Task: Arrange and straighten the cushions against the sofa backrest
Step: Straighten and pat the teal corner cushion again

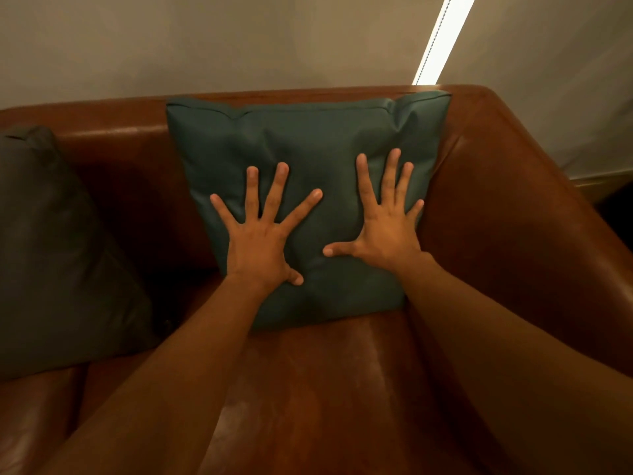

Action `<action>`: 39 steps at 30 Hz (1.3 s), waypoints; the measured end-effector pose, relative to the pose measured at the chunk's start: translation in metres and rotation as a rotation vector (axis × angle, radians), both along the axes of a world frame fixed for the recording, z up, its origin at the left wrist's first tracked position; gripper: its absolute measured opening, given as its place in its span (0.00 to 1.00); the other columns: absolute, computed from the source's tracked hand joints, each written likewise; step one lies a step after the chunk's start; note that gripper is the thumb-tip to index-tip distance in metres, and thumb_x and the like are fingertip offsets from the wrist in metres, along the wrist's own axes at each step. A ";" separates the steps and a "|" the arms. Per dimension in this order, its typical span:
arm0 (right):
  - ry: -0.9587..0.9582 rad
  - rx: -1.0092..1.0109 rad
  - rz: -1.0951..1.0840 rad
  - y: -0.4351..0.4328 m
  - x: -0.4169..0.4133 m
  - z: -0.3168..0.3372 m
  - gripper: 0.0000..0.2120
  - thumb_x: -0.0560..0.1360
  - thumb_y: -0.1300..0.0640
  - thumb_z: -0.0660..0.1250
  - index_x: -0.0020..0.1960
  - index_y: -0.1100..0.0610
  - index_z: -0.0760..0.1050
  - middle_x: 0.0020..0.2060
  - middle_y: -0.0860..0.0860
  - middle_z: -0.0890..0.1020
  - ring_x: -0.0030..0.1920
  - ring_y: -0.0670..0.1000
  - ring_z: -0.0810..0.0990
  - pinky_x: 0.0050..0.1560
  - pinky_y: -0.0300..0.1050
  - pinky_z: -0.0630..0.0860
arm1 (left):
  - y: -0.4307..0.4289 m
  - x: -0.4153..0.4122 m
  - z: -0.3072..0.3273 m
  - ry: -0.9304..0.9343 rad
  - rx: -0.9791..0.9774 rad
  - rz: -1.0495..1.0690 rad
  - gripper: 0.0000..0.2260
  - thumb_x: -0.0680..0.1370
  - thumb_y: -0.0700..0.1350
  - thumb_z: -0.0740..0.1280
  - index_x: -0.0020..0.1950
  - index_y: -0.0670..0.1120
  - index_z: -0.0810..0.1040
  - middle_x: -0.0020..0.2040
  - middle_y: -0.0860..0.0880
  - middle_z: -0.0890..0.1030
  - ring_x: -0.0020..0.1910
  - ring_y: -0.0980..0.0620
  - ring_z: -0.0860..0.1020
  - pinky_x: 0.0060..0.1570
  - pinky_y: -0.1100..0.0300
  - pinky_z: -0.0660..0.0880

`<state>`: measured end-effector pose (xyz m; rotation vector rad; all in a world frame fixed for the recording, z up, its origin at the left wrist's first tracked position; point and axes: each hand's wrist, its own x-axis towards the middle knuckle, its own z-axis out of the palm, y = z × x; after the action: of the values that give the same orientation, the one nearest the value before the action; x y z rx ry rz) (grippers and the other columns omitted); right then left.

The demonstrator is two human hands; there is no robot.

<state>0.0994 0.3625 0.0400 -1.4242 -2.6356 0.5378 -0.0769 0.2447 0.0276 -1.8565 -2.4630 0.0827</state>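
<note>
A teal cushion (308, 138) stands upright against the brown leather sofa backrest (113, 132), in the sofa's right corner. My left hand (260, 234) lies flat on its lower left face with fingers spread wide. My right hand (383, 224) presses flat on its lower right face, fingers also spread, little finger near the cushion's right edge. Neither hand grips anything. A darker grey-green cushion (51, 252) leans against the backrest at the far left, partly cut off by the frame's edge.
The sofa's right armrest (513, 217) rises beside the teal cushion. The brown seat (325, 389) stretches under my forearms. Behind the sofa a pale blind (239, 39) hangs, with a bright strip of light (442, 32) and a bead chain.
</note>
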 end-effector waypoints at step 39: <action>0.989 -0.793 -0.494 0.041 0.036 0.033 0.37 0.75 0.54 0.78 0.80 0.50 0.65 0.66 0.50 0.84 0.55 0.51 0.88 0.56 0.58 0.83 | -0.010 -0.063 0.008 -1.448 0.705 0.539 0.70 0.47 0.56 0.89 0.83 0.52 0.56 0.76 0.52 0.73 0.71 0.56 0.75 0.72 0.52 0.73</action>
<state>0.1356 0.4038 0.0726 -1.3203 -1.2687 1.7411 -0.1397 0.2349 0.0352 -0.8572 -2.7674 -2.4195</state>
